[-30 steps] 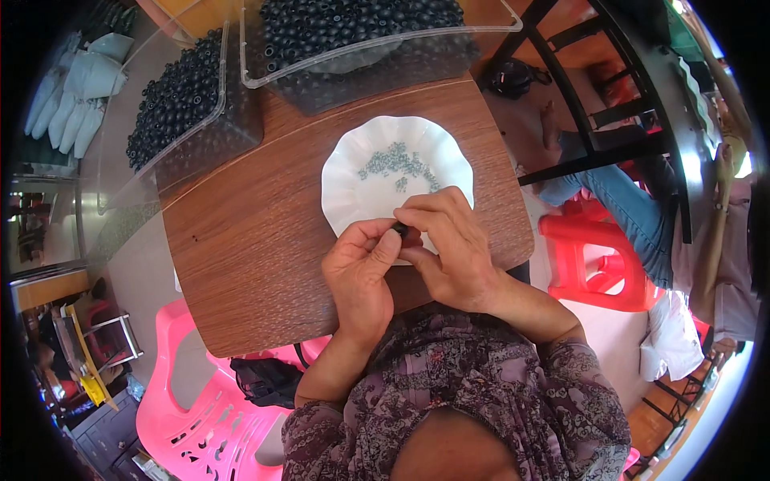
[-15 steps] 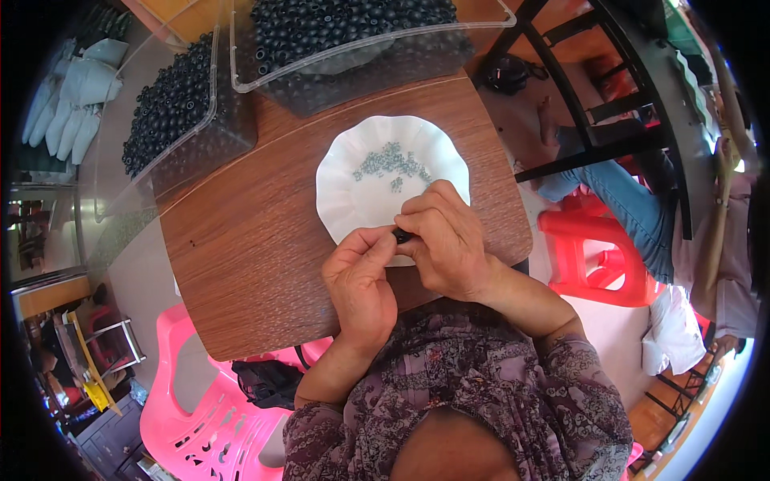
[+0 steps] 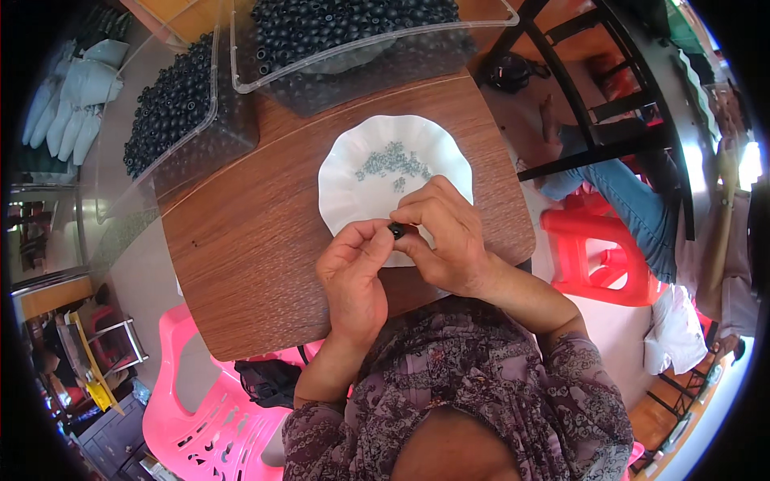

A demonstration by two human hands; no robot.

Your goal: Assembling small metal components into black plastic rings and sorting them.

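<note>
A small round black part [image 3: 396,231] with a hole in it is pinched between my two hands over the near edge of a white scalloped plate [image 3: 345,204]. The thumb and forefinger of my left hand [image 3: 354,268] grip its left side. From the right, the thumb and bent fingers of my right hand [image 3: 446,240] close about it. Small clear greenish pieces [image 3: 393,160] lie loose in the plate, just beyond my fingers. Whether one of them is between my fingertips is hidden.
Two clear plastic bins, one at the far left [image 3: 216,104] and one at the far middle [image 3: 353,72], hold many black round parts. The plate rests on a brown wooden table [image 3: 249,240]. A pink chair [image 3: 172,385], a red stool [image 3: 589,256] and a seated person's leg [image 3: 630,208] surround it.
My right hand's fingers have parted slightly and the black part has tilted, so that its hole shows. Both hands have shifted a little to the left.
</note>
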